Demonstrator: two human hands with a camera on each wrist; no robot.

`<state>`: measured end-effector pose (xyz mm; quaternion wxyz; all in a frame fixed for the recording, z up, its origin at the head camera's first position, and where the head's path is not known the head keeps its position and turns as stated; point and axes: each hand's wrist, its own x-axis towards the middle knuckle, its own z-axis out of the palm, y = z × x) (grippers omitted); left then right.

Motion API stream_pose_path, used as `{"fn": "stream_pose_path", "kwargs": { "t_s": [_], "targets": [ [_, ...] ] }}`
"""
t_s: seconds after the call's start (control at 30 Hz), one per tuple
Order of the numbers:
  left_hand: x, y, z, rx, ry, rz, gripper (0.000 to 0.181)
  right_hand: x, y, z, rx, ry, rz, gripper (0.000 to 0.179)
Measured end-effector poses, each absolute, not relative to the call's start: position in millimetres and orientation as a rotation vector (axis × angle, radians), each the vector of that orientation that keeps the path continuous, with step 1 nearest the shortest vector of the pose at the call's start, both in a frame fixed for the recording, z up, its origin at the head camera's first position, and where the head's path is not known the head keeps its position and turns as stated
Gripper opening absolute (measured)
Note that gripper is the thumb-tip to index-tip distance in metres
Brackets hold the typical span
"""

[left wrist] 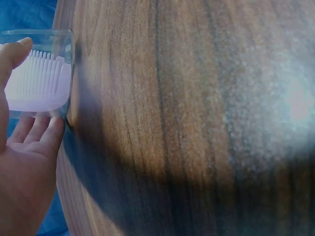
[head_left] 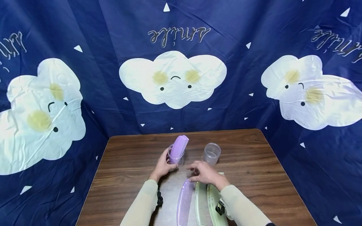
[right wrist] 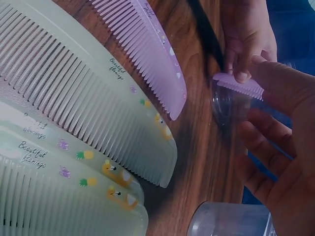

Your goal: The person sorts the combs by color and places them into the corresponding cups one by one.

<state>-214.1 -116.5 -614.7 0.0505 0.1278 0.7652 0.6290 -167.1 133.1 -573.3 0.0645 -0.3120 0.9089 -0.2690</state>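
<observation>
My left hand (head_left: pixel 163 165) grips a clear plastic cup (head_left: pixel 181 161), thumb on one side and fingers on the other. A purple comb (head_left: pixel 178 149) stands tilted in that cup, a second edge showing at its top; its teeth face the thumb in the left wrist view. My right hand (head_left: pixel 205 172) hovers over the far ends of the loose combs, fingers loosely bent and holding nothing in the right wrist view. Below it lie a purple comb (right wrist: pixel 157 64), a pale green comb (right wrist: pixel 108 98) and two overlapping green combs (right wrist: pixel 74 182), decorated with small printed pictures.
Another clear cup (head_left: pixel 212 152) stands on the wooden table (head_left: pixel 127 157), just beyond my right hand. A dark blue cloth (head_left: pixel 175 121) with clouds hangs behind the table and at both sides. Each wrist wears a black strap (head_left: pixel 159 198).
</observation>
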Motion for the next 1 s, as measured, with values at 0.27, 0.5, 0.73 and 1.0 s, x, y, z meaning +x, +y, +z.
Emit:
{"fn": "stream_pose_path", "kwargs": {
  "t_s": [0.27, 0.5, 0.73, 1.0],
  "targets": [
    [-215, -117, -616, 0.387, 2.349, 1.904, 0.091, -166, 136, -583, -0.922, 2.746, -0.745, 0.052],
    [-215, -117, -614, 0.354, 2.347, 1.897, 0.091, -165, 135, -590, -0.945, 2.734, -0.727, 0.052],
    [-216, -117, -615, 0.35, 2.33, 1.891, 0.091, -164, 131, -594, -0.944, 2.732, -0.714, 0.053],
    [-215, -118, -614, 0.362, 2.307, 1.914, 0.091, -165, 128, -599, -0.942, 2.701, -0.718, 0.055]
  ]
}}
